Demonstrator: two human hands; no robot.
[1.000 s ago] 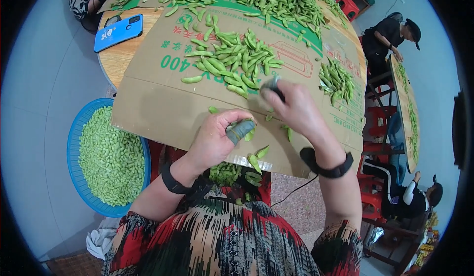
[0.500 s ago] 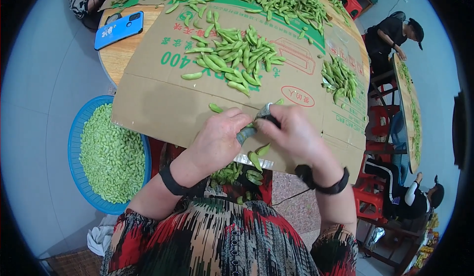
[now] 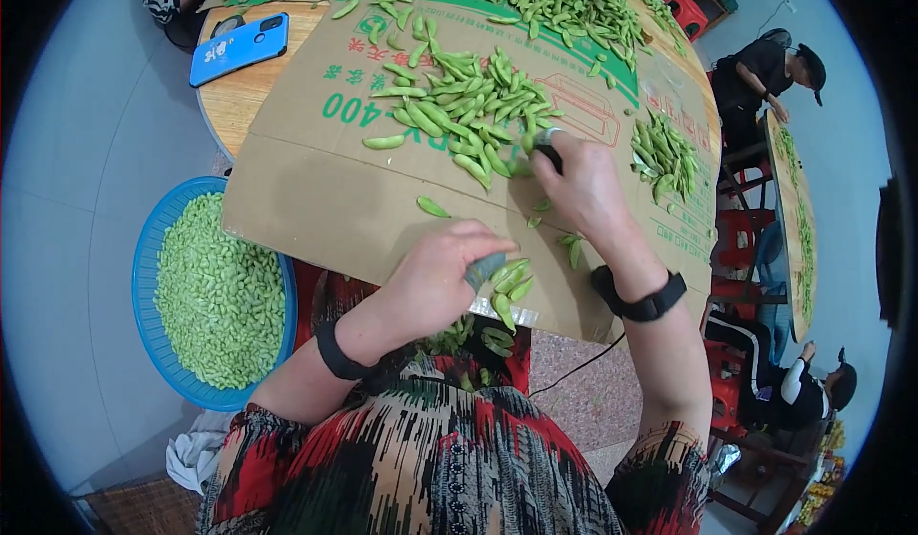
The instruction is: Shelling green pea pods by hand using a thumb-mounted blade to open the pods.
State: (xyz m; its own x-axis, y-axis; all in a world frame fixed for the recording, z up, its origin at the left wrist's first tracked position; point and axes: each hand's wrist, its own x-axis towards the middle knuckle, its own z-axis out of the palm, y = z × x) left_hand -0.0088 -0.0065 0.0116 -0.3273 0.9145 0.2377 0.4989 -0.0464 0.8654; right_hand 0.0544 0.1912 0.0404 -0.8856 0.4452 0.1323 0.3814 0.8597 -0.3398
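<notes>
My right hand (image 3: pixel 585 179) is at the near edge of a small pile of green edamame pods (image 3: pixel 449 105), its thumb and finger closed on a pod (image 3: pixel 529 135). A dark cover with a pale tip is on its digits. Lower and to the left, my left hand (image 3: pixel 435 272) hovers near the cardboard's front edge, its index finger stretched out apart from a thumb in a grey-green cover. It appears to hold nothing. Several opened-looking pods (image 3: pixel 513 284) lie beside that thumb. A single pod (image 3: pixel 432 207) rests on the cardboard (image 3: pixel 316 186) between hand and pile.
A blue basket (image 3: pixel 143 320) of shelled green beans stands at the left. A blue phone (image 3: pixel 239 49) lies on the wooden table (image 3: pixel 226 109). A larger pod heap (image 3: pixel 564 4) is at the back, a smaller one (image 3: pixel 665 157) at the right. Other people sit at a table (image 3: pixel 792 219) farther right.
My hands were together over the front edge and have parted. The right one moved up to the pod pile; the left stayed low, its index finger now stretched out.
</notes>
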